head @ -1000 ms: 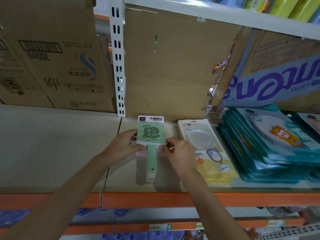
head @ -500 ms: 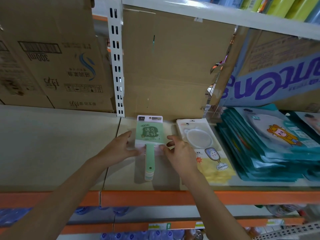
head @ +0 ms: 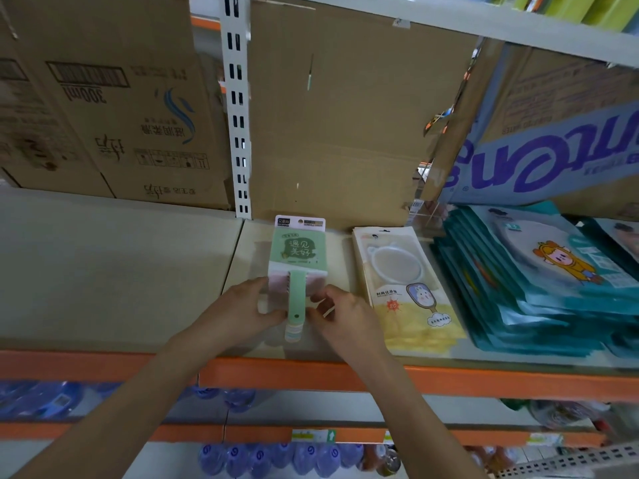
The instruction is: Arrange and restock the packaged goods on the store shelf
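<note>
Head view: squaring the stack of green handled packs (head: 299, 250) on the shelf (head: 121, 271), left hand (head: 242, 311) pinches its handles; right hand (head: 349, 318), grip unclear. Next, probably: nudge it flush.

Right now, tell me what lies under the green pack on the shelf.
Same-shaped packs are stacked under the green pack. Only their pastel handle ends and some side edges show. Their fronts are covered, so the count is unclear.
</note>
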Demonstrator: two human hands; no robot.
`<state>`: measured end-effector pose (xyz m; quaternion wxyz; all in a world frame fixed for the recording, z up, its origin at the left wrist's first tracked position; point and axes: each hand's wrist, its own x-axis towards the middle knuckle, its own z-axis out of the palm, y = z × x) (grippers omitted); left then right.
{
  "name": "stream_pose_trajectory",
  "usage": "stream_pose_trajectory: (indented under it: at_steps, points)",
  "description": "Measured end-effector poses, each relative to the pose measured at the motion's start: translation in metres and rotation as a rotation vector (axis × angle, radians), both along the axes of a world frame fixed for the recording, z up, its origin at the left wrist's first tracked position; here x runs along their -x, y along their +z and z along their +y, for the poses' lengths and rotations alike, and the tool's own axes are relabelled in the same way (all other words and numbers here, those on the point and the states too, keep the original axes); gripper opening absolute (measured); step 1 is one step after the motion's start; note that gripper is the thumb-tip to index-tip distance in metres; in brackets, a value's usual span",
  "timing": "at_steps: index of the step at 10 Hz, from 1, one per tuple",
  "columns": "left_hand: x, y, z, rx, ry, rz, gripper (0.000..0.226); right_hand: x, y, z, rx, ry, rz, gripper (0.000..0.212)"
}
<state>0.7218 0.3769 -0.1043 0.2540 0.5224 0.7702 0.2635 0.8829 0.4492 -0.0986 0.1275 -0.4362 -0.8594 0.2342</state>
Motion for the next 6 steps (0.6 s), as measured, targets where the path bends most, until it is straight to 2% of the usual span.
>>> stream_pose_trajectory:
  at_steps: [3,5,6]
  points:
    - [-0.011,0.007,-0.001,0.014,0.050,0.065,0.057,0.001,0.001,0.000,-0.036,0.011,-0.009,0.025]
    - [0.000,0.014,-0.009,-0.183,0.045,0.051,0.065,-0.012,0.005,-0.003,-0.042,-0.095,0.024,0.026]
    - [0.007,0.024,-0.007,-0.288,-0.024,0.055,0.063,-0.018,0.013,-0.004,-0.074,-0.114,0.048,0.032]
